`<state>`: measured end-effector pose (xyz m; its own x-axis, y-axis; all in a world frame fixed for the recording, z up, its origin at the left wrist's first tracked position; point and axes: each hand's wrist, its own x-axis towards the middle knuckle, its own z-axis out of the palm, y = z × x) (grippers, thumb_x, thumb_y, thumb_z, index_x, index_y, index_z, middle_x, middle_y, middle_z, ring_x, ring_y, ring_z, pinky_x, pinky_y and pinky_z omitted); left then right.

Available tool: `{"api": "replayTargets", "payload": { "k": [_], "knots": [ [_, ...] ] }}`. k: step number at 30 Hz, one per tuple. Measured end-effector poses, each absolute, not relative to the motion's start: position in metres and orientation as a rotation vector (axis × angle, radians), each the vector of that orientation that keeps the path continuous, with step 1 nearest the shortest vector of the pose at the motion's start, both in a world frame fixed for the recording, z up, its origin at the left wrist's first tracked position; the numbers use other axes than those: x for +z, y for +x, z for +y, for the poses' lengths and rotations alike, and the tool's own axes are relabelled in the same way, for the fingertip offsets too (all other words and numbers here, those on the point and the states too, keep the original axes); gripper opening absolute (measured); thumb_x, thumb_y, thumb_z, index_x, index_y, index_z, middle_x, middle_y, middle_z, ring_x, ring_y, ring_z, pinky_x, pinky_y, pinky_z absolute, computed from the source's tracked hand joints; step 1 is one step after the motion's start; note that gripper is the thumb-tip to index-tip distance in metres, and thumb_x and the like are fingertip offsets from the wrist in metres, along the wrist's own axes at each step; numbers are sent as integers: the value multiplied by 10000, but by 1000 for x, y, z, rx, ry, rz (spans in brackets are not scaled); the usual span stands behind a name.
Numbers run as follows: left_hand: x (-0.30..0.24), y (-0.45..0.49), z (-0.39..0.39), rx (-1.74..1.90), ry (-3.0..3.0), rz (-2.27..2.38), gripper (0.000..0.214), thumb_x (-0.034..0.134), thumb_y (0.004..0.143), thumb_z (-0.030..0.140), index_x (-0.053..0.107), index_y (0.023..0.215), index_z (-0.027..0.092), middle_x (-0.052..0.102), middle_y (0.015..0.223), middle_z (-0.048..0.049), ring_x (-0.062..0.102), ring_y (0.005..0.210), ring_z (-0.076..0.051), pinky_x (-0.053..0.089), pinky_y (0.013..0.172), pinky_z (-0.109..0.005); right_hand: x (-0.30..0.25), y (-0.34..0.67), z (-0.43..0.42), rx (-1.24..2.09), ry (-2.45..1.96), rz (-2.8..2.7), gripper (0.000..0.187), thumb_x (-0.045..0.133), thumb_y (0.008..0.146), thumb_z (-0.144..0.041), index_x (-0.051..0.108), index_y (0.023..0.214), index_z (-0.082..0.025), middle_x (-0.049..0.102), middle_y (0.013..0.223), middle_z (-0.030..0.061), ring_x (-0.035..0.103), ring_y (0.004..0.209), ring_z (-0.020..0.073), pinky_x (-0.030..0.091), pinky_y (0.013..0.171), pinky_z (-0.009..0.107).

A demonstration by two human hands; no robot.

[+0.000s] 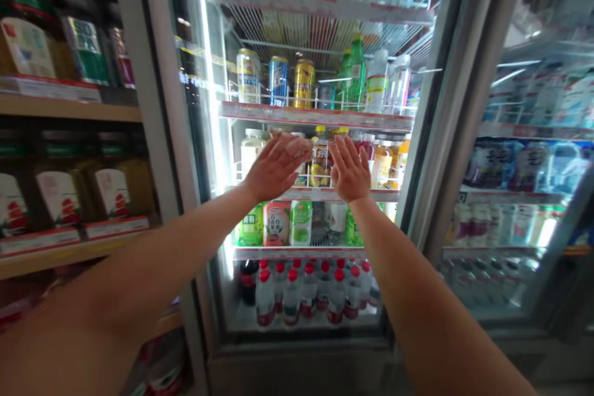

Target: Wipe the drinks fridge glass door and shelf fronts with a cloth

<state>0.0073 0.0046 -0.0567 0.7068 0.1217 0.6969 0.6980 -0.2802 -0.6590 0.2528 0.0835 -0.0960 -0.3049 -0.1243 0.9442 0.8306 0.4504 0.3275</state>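
Note:
Both my arms reach forward toward a lit drinks cooler. My left hand [277,166] is raised before the shelf of bottled drinks, palm turned away, with its fingers stretched out. A pale, blurred patch shows by its fingertips, and I cannot make out what it is. To its right my right hand [350,168] is lifted in the same way, fingers extended and nothing seen in it. Between the hands stands a yellow-capped bottle [320,158] on the shelf behind. Whether either hand touches glass cannot be made out.
Cans [304,83] and a green bottle [357,74] stand on the shelf above. Cartons [301,223] sit below, over red-capped bottles [291,297]. Shelves with large jars [60,189] are on the left. A metal door frame [457,99] and another cooler flank the right.

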Motion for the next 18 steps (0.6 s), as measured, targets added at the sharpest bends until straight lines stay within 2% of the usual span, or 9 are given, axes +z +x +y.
{"api": "replayTargets", "payload": {
  "k": [3,9,13,18],
  "knots": [
    [-75,20,7,-388,-1885,-501,585,586,998,264,404,1553,221,371,1616,-86,229,1536,-299,161,1280,-556,-96,252,84,-1051,-628,-1583,566,353,1001,-201,364,1567,-171,410,1606,50,303,1528,179,168,1288,435],
    [-84,34,16,-491,-1852,-507,518,623,999,317,491,1479,173,382,1606,-116,265,1519,-324,213,1272,-547,-97,252,86,-1004,-598,-1568,555,331,1011,-188,357,1565,-155,432,1592,75,305,1526,163,181,1285,416],
    [-98,41,22,-521,-1810,-530,565,621,1004,346,451,1521,196,343,1625,-123,193,1533,-376,229,1249,-604,-97,253,86,-979,-613,-1589,535,338,1011,-178,409,1541,-182,444,1585,66,315,1522,165,183,1285,412],
    [-110,43,24,-543,-1763,-587,581,627,999,326,440,1544,247,329,1635,-85,80,1544,-406,246,1233,-638,-96,254,83,-1005,-573,-1566,514,344,1008,-175,450,1510,-148,465,1569,82,338,1512,172,195,1278,408]
  ]
}}
